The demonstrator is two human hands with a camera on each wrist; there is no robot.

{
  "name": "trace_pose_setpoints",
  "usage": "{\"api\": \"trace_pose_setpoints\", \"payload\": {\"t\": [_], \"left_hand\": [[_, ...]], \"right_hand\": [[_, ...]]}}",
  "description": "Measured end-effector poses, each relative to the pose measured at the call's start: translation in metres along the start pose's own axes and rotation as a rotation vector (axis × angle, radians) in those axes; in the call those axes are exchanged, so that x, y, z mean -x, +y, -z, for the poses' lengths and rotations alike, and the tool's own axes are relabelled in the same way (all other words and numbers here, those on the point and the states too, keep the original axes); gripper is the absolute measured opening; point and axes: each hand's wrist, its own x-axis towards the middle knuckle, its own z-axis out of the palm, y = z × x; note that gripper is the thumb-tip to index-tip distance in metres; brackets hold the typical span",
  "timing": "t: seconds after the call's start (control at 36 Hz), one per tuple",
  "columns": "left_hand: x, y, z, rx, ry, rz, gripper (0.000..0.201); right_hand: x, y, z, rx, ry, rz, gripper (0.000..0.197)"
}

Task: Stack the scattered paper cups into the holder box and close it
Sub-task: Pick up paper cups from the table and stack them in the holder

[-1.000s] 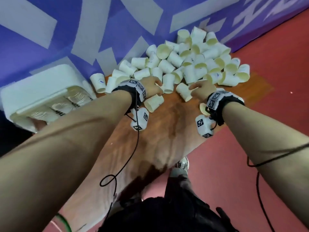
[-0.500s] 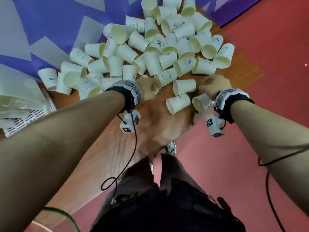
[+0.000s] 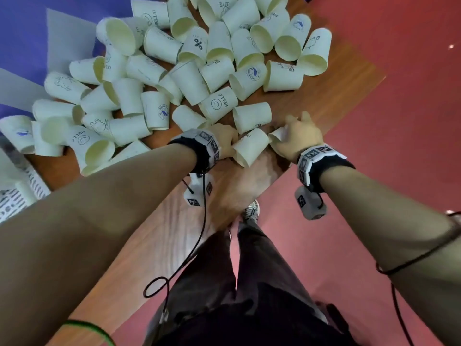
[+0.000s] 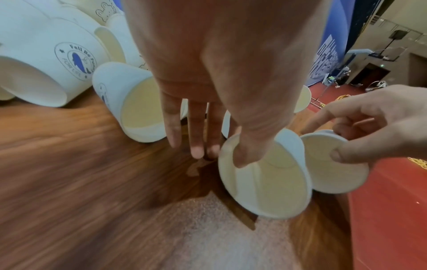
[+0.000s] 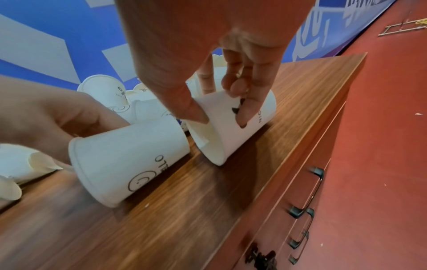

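Many white paper cups [image 3: 189, 78] lie tipped over in a pile on a wooden table [image 3: 154, 236]. At the pile's near edge my left hand [image 3: 225, 141] holds a smiley-printed cup [image 3: 249, 149] on its side, thumb inside the rim [image 4: 240, 159]. Just right of it my right hand [image 3: 299, 137] pinches a second cup [image 3: 278, 136] by its rim, thumb inside and fingers outside [image 5: 242, 118]. The two held cups [image 5: 129, 160] [image 5: 235, 127] lie side by side on the wood. A corner of the white holder box [image 3: 12, 201] shows at the far left edge.
The table's right edge [image 3: 324, 136] runs just beside my right hand, with red floor [image 3: 374, 171] beyond and drawers with dark handles [image 5: 307, 201] below. A blue and white wall [image 3: 37, 33] backs the pile. Bare wood lies between the cups and my body.
The head view has swung down and closer, and the holder box has slid to the left edge. My left hand has taken hold of the smiley cup; my right hand keeps pinching its cup.
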Motion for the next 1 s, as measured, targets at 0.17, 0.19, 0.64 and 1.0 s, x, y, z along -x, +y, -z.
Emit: {"api": "trace_pose_setpoints", "payload": {"t": [0.17, 0.19, 0.64, 1.0], "left_hand": [[0.016, -0.006, 0.015, 0.068, -0.072, 0.059, 0.018], [0.023, -0.007, 0.021, 0.081, -0.061, 0.075, 0.02], [0.254, -0.123, 0.077, 0.407, 0.214, 0.568, 0.023], [0.488, -0.274, -0.077, 0.641, 0.354, 0.947, 0.023]], "right_hand": [[0.006, 0.001, 0.022, 0.008, -0.041, 0.014, 0.04], [0.006, 0.001, 0.029, 0.011, -0.047, 0.017, 0.034], [0.049, -0.201, 0.093, 0.059, -0.118, 0.446, 0.02], [0.176, -0.42, -0.008, -0.061, -0.077, 0.612, 0.021]]}}
